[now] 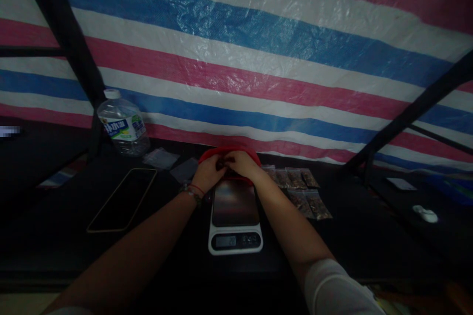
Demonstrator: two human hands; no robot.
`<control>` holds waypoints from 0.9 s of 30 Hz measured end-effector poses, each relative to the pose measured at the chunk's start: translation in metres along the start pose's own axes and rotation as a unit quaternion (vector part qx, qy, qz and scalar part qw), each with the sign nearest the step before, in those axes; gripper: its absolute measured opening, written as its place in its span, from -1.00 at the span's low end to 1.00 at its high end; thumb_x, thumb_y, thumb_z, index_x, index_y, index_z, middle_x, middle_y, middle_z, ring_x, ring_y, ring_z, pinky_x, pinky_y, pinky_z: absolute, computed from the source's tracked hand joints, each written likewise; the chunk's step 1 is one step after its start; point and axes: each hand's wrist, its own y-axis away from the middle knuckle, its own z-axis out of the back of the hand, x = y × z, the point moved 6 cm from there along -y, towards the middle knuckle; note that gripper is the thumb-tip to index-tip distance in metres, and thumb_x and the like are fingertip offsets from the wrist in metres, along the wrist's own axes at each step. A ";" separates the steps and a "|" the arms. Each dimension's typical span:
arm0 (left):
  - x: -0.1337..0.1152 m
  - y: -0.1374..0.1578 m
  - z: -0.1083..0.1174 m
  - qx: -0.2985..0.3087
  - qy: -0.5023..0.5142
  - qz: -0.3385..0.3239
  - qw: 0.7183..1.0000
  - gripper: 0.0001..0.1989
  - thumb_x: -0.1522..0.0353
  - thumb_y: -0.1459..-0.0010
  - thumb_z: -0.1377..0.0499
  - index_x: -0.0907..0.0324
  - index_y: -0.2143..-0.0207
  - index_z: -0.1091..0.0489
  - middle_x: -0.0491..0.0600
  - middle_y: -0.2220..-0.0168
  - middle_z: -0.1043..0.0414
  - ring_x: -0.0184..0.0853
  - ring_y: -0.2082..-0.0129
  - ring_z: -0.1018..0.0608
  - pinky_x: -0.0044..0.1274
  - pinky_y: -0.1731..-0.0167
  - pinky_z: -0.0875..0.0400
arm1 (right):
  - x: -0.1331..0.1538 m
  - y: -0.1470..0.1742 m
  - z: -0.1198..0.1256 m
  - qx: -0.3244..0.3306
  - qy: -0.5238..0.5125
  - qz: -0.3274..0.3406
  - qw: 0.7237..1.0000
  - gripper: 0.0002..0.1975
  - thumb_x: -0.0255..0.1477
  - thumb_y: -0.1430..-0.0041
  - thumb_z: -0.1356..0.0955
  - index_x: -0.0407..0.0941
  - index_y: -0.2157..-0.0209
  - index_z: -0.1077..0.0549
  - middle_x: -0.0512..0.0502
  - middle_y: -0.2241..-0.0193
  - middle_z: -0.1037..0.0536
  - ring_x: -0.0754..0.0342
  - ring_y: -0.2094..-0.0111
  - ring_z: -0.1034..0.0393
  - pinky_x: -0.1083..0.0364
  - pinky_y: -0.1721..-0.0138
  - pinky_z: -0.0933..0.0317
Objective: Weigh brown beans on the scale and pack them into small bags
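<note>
A red bowl (pixel 255 155) stands at the back of a digital kitchen scale (pixel 235 231), whose display is lit. My left hand (pixel 210 173) is over the bowl's left side, fingers curled inward. Opposite it, my right hand (pixel 241 163) reaches in with bent fingertips close to those of the left. Both hands look closed, with something small and dark at the fingertips that is too dim to name. My hands and forearms hide most of the bowl's inside. To the right lie several small zip bags (pixel 298 178) with brownish bits in them.
Left of the scale are a phone (pixel 123 200), flat plastic bags (pixel 161 158) and a large clear bottle (pixel 123 123). At the far right, a white mouse-like object (pixel 424 213) rests on the black table (pixel 354 236). A striped tarp (pixel 258 78) hangs behind, with dark slanting frame bars.
</note>
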 end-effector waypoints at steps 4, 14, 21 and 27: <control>0.000 0.001 0.001 0.001 0.017 0.012 1.000 -0.64 0.27 -0.13 -0.18 0.18 0.02 -0.36 0.06 0.14 -0.53 -0.19 0.15 -0.57 -0.43 0.14 -0.44 | 0.001 0.001 0.008 -0.037 0.004 -0.001 0.999 -0.79 -0.56 -0.15 -0.33 -0.16 0.21 -0.58 -0.11 0.24 -0.62 0.06 0.22 -0.48 0.14 0.14 -0.27; -0.034 0.011 0.015 0.028 -0.009 -0.088 0.996 -0.43 0.25 -0.12 -0.17 0.19 -0.18 -0.22 0.13 0.02 -0.49 -0.12 0.04 -0.55 -0.35 0.02 -0.41 | 0.007 0.013 0.050 -0.076 0.033 -0.034 0.996 -0.73 -0.60 -0.21 -0.24 -0.16 0.20 -0.56 -0.17 0.13 -0.60 0.01 0.10 -0.45 0.07 0.02 -0.24; -0.066 0.034 0.009 0.189 0.077 -0.254 0.945 -0.23 0.19 0.04 -0.31 0.13 -0.22 -0.19 0.05 0.04 -0.51 -0.18 0.02 -0.53 -0.38 -0.02 -0.37 | 0.025 0.026 0.069 -0.094 0.033 -0.030 0.995 -0.66 -0.62 -0.20 -0.22 -0.15 0.12 -0.55 -0.18 0.10 -0.58 -0.01 0.06 -0.44 0.05 -0.03 -0.23; -0.053 0.014 0.061 0.130 0.093 -0.175 0.971 -0.67 0.20 -0.15 -0.10 0.17 0.11 -0.44 0.02 0.19 -0.55 -0.26 0.19 -0.56 -0.45 0.12 -0.42 | 0.033 0.034 0.072 -0.076 0.054 -0.025 0.995 -0.69 -0.58 -0.23 -0.22 -0.16 0.13 -0.55 -0.21 0.10 -0.58 -0.03 0.07 -0.44 0.05 -0.01 -0.22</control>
